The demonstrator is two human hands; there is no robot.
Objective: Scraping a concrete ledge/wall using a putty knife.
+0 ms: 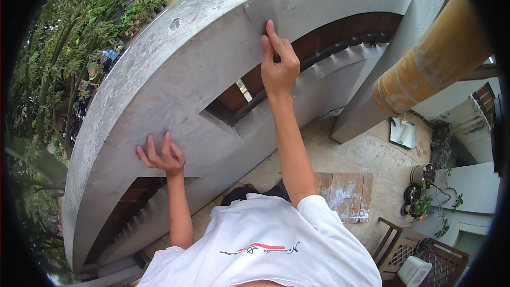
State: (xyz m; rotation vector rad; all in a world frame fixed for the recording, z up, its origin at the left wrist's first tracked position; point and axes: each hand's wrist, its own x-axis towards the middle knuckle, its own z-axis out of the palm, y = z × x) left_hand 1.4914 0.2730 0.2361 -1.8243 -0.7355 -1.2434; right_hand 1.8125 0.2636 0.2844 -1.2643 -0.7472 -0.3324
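Note:
A curved grey wall [186, 74] with long slot openings stretches in front of me. My right hand [280, 69] is raised to its upper face, closed round the dark handle of what looks like a putty knife [260, 15]. The index finger lies along its wide grey blade, which is flat against the wall; most of the handle is hidden in the fingers. Lower and to the left, my left hand [163, 157] rests its spread fingertips on the wall above another slot, holding nothing.
A grey post [382, 69] and a yellow patterned column [430, 53] stand at the right. On the tiled floor lie a paint-marked wooden board [345, 196] and a tray with a roller [402, 133]. Potted plants [422, 174] and a wooden chair [419, 255] are at the lower right.

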